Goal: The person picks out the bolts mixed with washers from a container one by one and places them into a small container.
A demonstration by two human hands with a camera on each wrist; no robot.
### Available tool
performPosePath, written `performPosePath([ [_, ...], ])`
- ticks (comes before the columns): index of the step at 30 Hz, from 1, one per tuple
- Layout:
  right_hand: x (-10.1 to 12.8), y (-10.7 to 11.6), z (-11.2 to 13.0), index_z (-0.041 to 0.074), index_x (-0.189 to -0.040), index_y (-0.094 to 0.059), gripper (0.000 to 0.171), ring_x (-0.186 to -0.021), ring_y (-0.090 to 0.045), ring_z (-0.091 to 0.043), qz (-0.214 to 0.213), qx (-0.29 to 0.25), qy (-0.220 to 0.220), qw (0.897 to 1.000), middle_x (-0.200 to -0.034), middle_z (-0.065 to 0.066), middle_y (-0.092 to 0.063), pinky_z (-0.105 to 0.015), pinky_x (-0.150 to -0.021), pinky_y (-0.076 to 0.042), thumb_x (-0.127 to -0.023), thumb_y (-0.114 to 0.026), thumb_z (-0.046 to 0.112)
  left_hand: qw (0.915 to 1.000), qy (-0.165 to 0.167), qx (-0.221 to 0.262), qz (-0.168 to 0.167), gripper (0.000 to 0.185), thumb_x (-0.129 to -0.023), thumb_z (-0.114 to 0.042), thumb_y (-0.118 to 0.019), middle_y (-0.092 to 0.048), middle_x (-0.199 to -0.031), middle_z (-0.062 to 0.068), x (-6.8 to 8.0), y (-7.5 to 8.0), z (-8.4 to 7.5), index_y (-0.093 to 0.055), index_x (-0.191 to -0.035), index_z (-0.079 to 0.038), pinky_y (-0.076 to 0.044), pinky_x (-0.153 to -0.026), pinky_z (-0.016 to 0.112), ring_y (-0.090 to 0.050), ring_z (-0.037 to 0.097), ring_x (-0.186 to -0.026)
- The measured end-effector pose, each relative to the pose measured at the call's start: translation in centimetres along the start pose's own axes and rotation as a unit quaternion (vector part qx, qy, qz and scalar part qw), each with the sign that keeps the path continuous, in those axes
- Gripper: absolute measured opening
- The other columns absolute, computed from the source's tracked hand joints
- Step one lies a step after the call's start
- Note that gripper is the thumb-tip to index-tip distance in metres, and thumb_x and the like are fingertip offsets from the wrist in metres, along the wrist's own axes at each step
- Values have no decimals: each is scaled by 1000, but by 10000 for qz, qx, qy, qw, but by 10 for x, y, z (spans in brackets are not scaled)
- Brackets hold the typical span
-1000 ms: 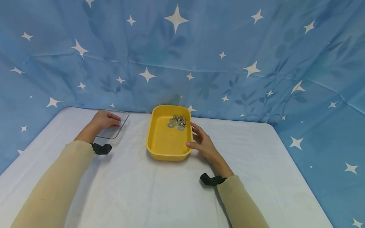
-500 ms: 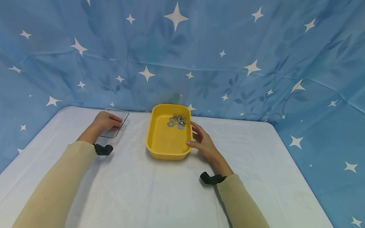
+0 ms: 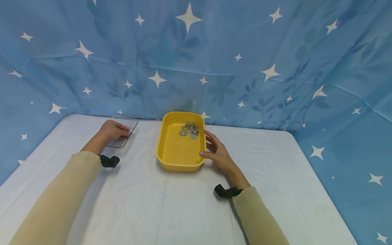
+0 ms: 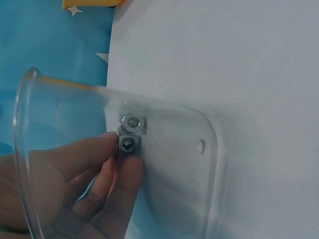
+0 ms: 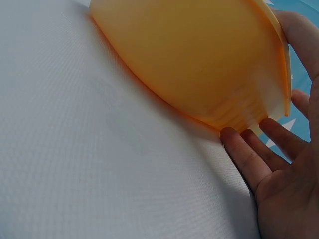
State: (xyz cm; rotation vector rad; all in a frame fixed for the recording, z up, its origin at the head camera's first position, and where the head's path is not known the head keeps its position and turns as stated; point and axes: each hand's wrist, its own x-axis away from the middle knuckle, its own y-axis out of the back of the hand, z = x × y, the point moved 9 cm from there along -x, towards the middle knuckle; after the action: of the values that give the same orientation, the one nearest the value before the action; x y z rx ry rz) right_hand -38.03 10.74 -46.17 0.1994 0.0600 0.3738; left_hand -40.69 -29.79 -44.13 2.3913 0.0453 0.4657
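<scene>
My left hand (image 3: pixel 114 131) reaches into a clear plastic container (image 3: pixel 122 144) on the left. Seen through the clear wall in the left wrist view, its thumb and finger pinch a socket-head bolt (image 4: pixel 128 144). Another socket-head bolt (image 4: pixel 132 122) lies right beside it. My right hand (image 3: pixel 218 153) holds the right side of a yellow tray (image 3: pixel 180 168). In the right wrist view the thumb goes over the rim, its tip hidden, and the fingers (image 5: pixel 244 157) touch the outer wall. Several metal bolts (image 3: pixel 192 128) and flat washers (image 3: pixel 182 133) lie in the tray's far right corner.
A white cloth (image 3: pixel 165 207) covers the table. Behind its far edge hangs a blue curtain (image 3: pixel 220 44) with white stars, close behind the tray and the clear container. Each wrist wears a black camera band (image 3: pixel 109 161).
My left hand has shifted slightly inside the clear container. The right hand keeps its place on the yellow tray, and the bolts and washers in it lie as before.
</scene>
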Motion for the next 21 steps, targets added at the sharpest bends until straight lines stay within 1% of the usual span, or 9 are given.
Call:
performPosePath([
  [6, -1, -1, -1, 33, -158, -32, 85, -150, -38, -33, 12, -13, 11, 10000, -165, -5, -33, -51, -124, -32, -89, -76, 11, 9999, 127, -18, -17, 32, -94, -17, -71, -72, -85, -3, 1, 2, 1, -71, -120, 1, -59, -70, 24, -68, 2, -66],
  [8, 0, -1, -1, 33, -158, -32, 85, -150, -38, -33, 9, -17, -6, 10000, -165, -5, -33, -51, -124, -32, -88, -76, 12, 9999, 107, -42, -13, 33, -95, -17, -70, -74, -88, 0, 2, 4, 0, -71, -122, 1, -60, -73, 26, -69, 2, -68],
  [10, 0, -2, -1, 33, -158, -32, 85, -150, -38, -33, 11, -20, -20, 10000, -165, -4, -33, -51, -124, -32, -88, -76, 13, 10000, 55, -34, -24, 33, -96, -17, -68, -76, -98, 7, 6, 7, -4, -70, -123, 2, -61, -80, 30, -70, 4, -72],
  [13, 0, -3, 1, 33, -158, -32, 85, -150, -39, -33, 7, -8, 3, 10000, -165, -4, -33, -51, -124, -32, -88, -77, 13, 9998, -167, -43, -60, 35, -99, -18, -64, -70, -121, 19, 14, 12, -16, -67, -127, 2, -60, -94, 41, -72, 11, -86],
  [15, 0, -3, 1, 33, -158, -33, 85, -149, -39, -33, 3, -1, 27, 10000, -165, -4, -33, -51, -124, -32, -88, -77, 13, 9994, -321, -95, -120, 37, -100, -20, -62, -64, -130, 24, 21, 15, -25, -65, -129, 2, -56, -101, 48, -72, 20, -96],
  [18, 0, -3, 3, 31, -159, -32, 85, -149, -39, -34, 23, 9, 92, 10000, -165, -5, -33, -52, -124, -32, -88, -76, 12, 9983, -517, -201, -169, 38, -101, -22, -60, -61, -134, 26, 29, 15, -42, -64, -132, 1, -52, -106, 52, -68, 33, -112],
  [19, 1, -2, 3, 31, -159, -32, 85, -149, -39, -34, 32, 9, 105, 9999, -165, -6, -33, -52, -124, -31, -89, -76, 12, 9979, -581, -239, -164, 39, -102, -23, -60, -61, -134, 26, 32, 14, -48, -63, -132, 1, -51, -106, 52, -66, 35, -116],
  [21, 1, -2, 3, 30, -159, -31, 85, -149, -39, -34, 44, 15, 130, 9999, -166, -6, -32, -52, -124, -31, -89, -75, 11, 9974, -639, -282, -195, 39, -101, -24, -61, -63, -133, 25, 36, 11, -59, -65, -132, -1, -53, -104, 51, -65, 36, -117],
])
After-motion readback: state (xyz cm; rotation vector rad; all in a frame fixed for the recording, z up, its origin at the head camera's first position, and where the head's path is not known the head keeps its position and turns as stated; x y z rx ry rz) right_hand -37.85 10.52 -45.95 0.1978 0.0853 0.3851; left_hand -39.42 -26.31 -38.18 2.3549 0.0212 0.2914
